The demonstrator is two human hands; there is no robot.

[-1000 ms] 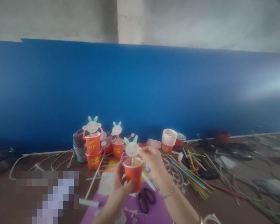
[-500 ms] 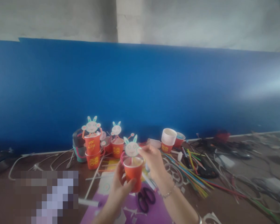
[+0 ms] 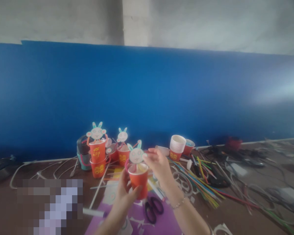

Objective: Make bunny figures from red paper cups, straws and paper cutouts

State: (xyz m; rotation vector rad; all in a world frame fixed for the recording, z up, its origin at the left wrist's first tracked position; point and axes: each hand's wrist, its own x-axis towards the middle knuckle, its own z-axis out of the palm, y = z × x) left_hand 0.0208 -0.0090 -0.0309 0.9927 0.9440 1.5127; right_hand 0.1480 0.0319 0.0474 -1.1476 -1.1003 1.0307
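Note:
My left hand [image 3: 127, 194] is wrapped around a red paper cup [image 3: 138, 181] with a white rim, held upright over the table. From the cup rises a white paper rabbit [image 3: 136, 156] with blue-edged ears and a drawn face. A pink pipe cleaner [image 3: 126, 165] curves at the cup's left rim. At the right edge of the rabbit, the thumb and index finger of my right hand [image 3: 159, 163] pinch the paper, with the other fingers loosely extended. Black-handled scissors [image 3: 154, 209] lie below on a purple sheet [image 3: 166, 223].
Stacked red cups [image 3: 98, 166] with a rabbit [image 3: 97, 133] stand left, near another rabbit cup [image 3: 123, 156]. A nested cup stack [image 3: 177, 147] stands behind right. Colored pipe cleaners [image 3: 205, 187] and tangled cables [image 3: 254, 182] spread across the right. A blue panel [image 3: 147, 91] stands behind the table.
The cup and rabbit have shifted slightly left, and the rabbit leans more to the left. The fingers of my right hand have loosened and stretched out a little.

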